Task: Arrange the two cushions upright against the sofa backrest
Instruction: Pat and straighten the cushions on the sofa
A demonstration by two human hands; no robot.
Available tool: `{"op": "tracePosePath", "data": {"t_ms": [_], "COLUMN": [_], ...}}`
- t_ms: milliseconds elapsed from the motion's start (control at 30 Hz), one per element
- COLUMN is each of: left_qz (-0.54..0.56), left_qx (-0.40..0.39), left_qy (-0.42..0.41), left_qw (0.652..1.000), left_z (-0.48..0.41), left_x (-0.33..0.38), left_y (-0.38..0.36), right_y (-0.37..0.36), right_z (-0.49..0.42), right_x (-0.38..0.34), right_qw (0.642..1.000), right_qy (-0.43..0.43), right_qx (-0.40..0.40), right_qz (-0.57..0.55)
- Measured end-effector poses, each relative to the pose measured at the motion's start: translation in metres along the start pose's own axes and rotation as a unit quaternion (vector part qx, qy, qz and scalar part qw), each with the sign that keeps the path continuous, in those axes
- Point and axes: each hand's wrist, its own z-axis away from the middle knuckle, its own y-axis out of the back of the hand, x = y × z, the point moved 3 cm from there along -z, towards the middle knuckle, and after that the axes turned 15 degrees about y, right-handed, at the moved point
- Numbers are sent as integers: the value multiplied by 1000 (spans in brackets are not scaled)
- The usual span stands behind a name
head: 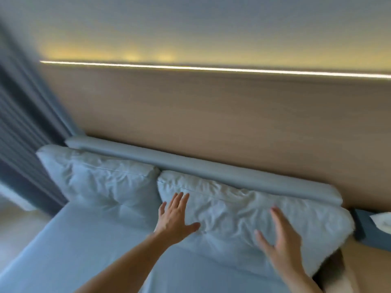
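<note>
Two wrinkled white cushions lean side by side against the low grey padded backrest [190,163]. The left cushion [105,182] stands near the curtain. The right cushion [232,210] reaches to the backrest's right end. My left hand [175,218] lies flat on the right cushion's left part, fingers spread. My right hand [281,240] hovers at or just on the same cushion's middle right, fingers apart; it is blurred, so contact is unclear. Neither hand holds anything.
A pale blue sheet [84,250] covers the seat in front of the cushions. Blue curtains [25,144] hang at the left. A wooden wall panel [211,119] with a light strip rises behind. A dark side table [372,227] stands at the right.
</note>
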Motion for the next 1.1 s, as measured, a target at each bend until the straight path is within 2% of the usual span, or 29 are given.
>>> {"op": "tracePosePath", "data": {"t_ms": [100,200,333,433,567,733,900,1000,1100], "left_qz": [15,78,173,276,361,457,512,571,625], "left_qx": [32,76,97,114,72,36,-3,-29,-44], "left_qy": [64,136,217,252,271,299,301,293,276], "left_qw": [997,985,956,920,889,837,804,766,729], "left_z": [-8,-21,-67,-124,-217,-288,-362,-396,-424], "left_x": [-86,-183,-329,-437,-569,-651,-708,-712,-700], "left_y": [50,102,161,191,195,218,207,195,180], "right_y": [-62,-128,-225,-317,-439,-538,-596,-619,-628], "right_z": [-38,-74,-123,-163,-214,-265,-299,-299,-293], "right_x": [-95,-193,-317,-392,-471,-505,-487,-467,-452], "right_qw": [985,965,944,931,922,904,859,845,858], "right_qy": [134,194,210,196,165,126,102,81,94], "right_qx": [-110,-172,-246,-295,-333,-372,-442,-466,-441], "right_qz": [15,26,60,91,106,168,239,250,247]}}
